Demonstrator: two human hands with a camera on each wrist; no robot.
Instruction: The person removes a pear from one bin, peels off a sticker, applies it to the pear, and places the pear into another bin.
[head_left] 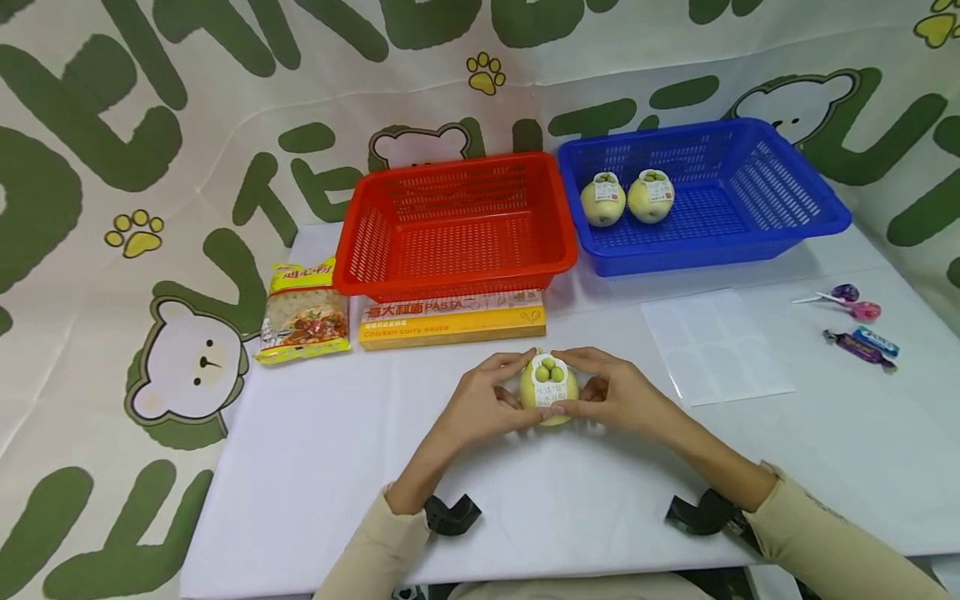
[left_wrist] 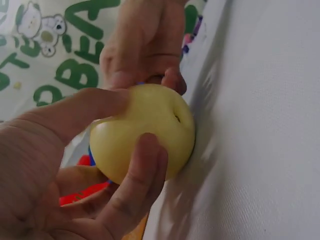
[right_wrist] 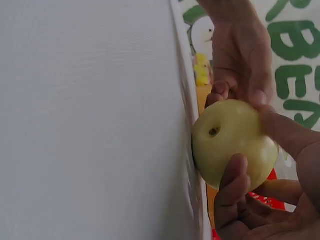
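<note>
A round, pale yellow pear sits low over the white table, in front of the person. On its upper side is a white label with a picture of green fruit. My left hand holds the pear from the left, thumb and curled fingers round it. From the right, my right hand grips the same pear, its thumb by the label's lower edge. In the left wrist view the pear shows its dimpled end, with fingers of both hands on it. The right wrist view shows the pear close to the tabletop.
Behind the hands stands a red basket. Two labelled pears lie in a blue basket. A pasta box and a yellow food bag lie left. A clear sheet, lollipops and wrapped candies lie right.
</note>
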